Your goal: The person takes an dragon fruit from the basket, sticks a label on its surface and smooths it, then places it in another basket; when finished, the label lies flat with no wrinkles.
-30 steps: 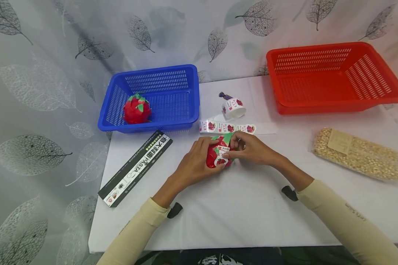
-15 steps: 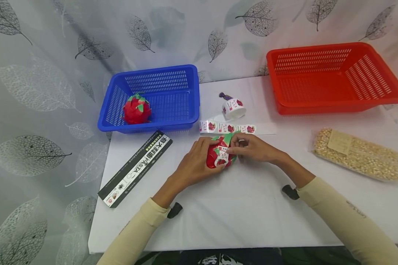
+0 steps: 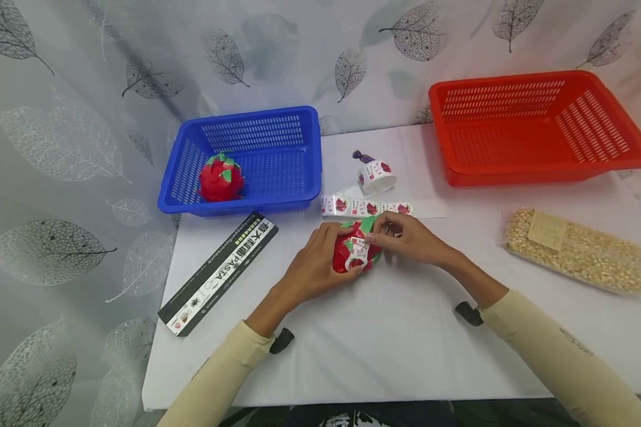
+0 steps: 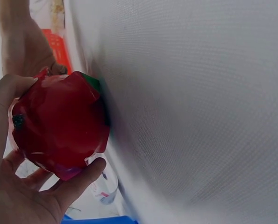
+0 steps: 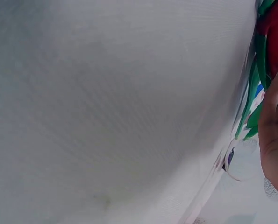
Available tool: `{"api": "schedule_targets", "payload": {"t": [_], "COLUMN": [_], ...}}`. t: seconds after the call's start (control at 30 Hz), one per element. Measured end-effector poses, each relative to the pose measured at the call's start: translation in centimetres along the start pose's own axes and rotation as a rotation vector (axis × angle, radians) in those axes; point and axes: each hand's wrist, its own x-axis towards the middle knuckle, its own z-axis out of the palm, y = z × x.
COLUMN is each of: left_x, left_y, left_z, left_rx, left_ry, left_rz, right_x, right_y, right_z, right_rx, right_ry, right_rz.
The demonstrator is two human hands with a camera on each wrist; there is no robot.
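Observation:
In the head view a glossy red dragon fruit (image 3: 342,252) with green leaf tips sits at the table's middle. My left hand (image 3: 316,256) grips it from the left, thumb in front and fingers over the top. A white sticker (image 3: 358,256) with a fruit picture lies on its upper face. On the right, my right hand (image 3: 409,238) has its thumb at the sticker's upper edge, fingers curled by the leaves. The left wrist view shows the underside of the dragon fruit (image 4: 64,121) between thumb and fingers. The right wrist view catches only part of my right hand (image 5: 275,140).
Behind the hands lie a sticker strip (image 3: 365,207) and its roll (image 3: 377,176). A blue basket (image 3: 278,204) at back left holds another dragon fruit (image 3: 221,179). A red basket (image 3: 534,177) stands back right. A pasta box (image 3: 219,273) lies left, a bag of kernels (image 3: 582,252) right.
My right thumb has moved up from the middle of the sticker to its upper edge. The left hand and the dragon fruit have stayed nearly still.

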Motion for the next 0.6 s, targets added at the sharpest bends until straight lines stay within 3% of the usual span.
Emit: {"api": "schedule_targets", "payload": {"t": [0.17, 0.3, 0.47, 0.6], "left_x": [0.0, -0.1, -0.1, -0.1], "left_y": [0.1, 0.1, -0.1, -0.2], "left_z": [0.0, 0.0, 0.0, 0.0], "left_rx": [-0.001, -0.003, 0.004, 0.031], "left_ry": [0.0, -0.011, -0.007, 0.006], "left_rz": [0.004, 0.002, 0.013, 0.035], "right_x": [-0.2, -0.6, -1.3, -1.6], "right_y": [-0.9, -2.4, -4.2, -5.3], "right_z": [0.3, 1.1, 3.2, 4.8], "right_rx": [-0.115, -0.297, -0.534, -0.57], "right_ry": [0.121, 0.198, 0.242, 0.243], "right_rz": [-0.04, -0.028, 0.0, 0.043]}}
